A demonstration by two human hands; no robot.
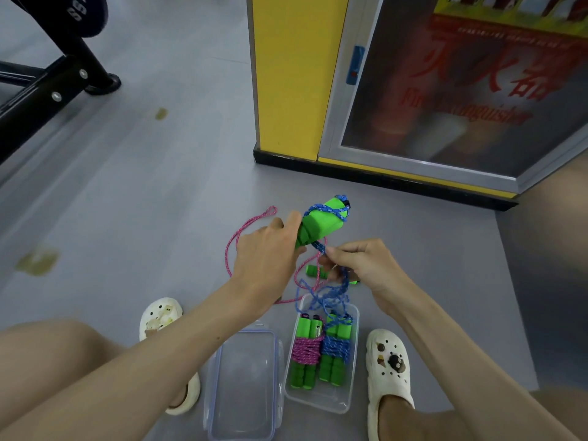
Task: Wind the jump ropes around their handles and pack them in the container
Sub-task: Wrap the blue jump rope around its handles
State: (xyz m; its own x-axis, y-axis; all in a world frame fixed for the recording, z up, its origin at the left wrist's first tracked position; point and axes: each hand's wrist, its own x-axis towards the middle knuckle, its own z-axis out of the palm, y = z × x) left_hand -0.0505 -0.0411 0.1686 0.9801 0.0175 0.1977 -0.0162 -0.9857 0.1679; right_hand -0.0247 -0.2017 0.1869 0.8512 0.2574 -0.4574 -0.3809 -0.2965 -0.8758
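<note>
My left hand (267, 249) grips a pair of green jump-rope handles (321, 222) held above the floor, with a blue rope (327, 211) looped over their top. My right hand (359, 262) pinches that blue rope just below the handles; the slack (331, 297) hangs in a tangle down to the clear container (351, 354). Inside the container lie a bundle wound with pink rope (307, 348) and a bundle wound with blue rope (335, 348). A loose pink rope (251, 227) lies on the floor, with a green handle (315, 271) of it beyond my hands.
The container's clear lid (245, 386) lies on the grey floor left of it, between my two white clogs (388, 367). A yellow pillar (292, 74) and a fire-extinguisher cabinet (445, 90) stand ahead; a black equipment frame (54, 81) is at far left.
</note>
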